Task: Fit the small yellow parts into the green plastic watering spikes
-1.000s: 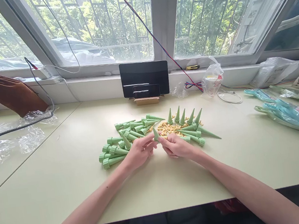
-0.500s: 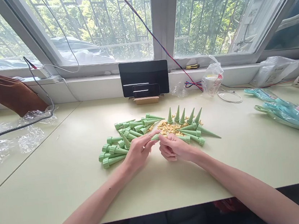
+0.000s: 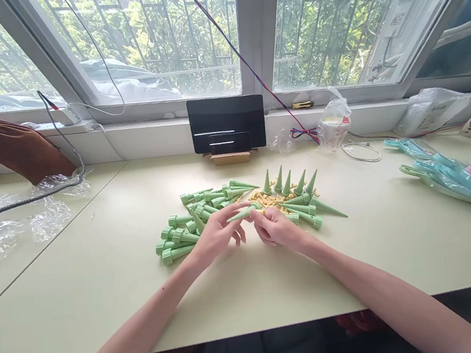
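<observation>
A pale green plastic watering spike (image 3: 241,215) lies level between my two hands, its point towards the left. My left hand (image 3: 216,235) holds it between thumb and forefinger, the other fingers hanging loosely below. Closed in a pinch, my right hand (image 3: 277,228) grips the spike's wide end; whether a small piece is in those fingertips too, I cannot tell. Beside my left hand lies a heap of green spikes (image 3: 180,236). Just beyond the hands are small yellow plastic pieces (image 3: 266,200), with several spikes upright (image 3: 287,184) and others lying (image 3: 309,220) beside my right hand.
A black tablet (image 3: 227,114) with a phone (image 3: 230,143) before it leans at the back of the table. Plastic film (image 3: 49,216) and a dark cable (image 3: 27,199) lie left. At right are a coiled white cable (image 3: 361,152) and bagged blue-green items (image 3: 454,175).
My left hand has shifted slightly left and down, its lower fingers loosening. More of the spike now shows, with its point further left. My right hand has barely moved.
</observation>
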Tool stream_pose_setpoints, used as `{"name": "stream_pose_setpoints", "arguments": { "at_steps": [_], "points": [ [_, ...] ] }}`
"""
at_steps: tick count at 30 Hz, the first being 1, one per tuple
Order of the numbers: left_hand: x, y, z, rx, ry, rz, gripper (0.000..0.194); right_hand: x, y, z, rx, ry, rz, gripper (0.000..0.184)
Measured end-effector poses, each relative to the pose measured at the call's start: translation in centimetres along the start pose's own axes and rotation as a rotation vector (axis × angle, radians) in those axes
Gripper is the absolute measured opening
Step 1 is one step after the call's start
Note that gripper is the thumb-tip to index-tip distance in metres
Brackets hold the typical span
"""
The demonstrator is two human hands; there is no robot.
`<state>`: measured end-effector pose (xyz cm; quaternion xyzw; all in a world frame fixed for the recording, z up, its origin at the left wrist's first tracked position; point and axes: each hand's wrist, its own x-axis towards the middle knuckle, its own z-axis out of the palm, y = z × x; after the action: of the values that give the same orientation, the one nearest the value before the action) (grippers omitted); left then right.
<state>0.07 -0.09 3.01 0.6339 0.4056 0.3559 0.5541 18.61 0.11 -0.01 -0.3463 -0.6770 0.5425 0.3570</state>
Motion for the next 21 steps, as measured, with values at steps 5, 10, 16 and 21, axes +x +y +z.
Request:
{"name": "stream_pose_setpoints", "arguments": {
  "at_steps": [5, 10, 16, 21],
  "points": [
    [0.2, 0.0, -0.5, -0.14, -0.089, -0.124, 0.039, 0.0, 0.3, 0.3, -0.39, 0.047, -0.141, 0.059],
    [0.3, -0.4, -0.5, -0.173, -0.107, -0.113, 0.039, -0.1, 0.4, 0.3, -0.504, 0.018, -0.181, 0.057],
    [0.4, -0.8, -0.4, -0.227, -0.07, -0.107, 0.042, 0.0, 0.5, 0.3, -0.517, 0.007, -0.202, 0.055],
    [0.3, -1.3, -0.4, -0.243, -0.058, -0.102, 0.043, -0.2, 0.4, 0.7, -0.483, 0.025, -0.193, 0.057]
  ]
}}
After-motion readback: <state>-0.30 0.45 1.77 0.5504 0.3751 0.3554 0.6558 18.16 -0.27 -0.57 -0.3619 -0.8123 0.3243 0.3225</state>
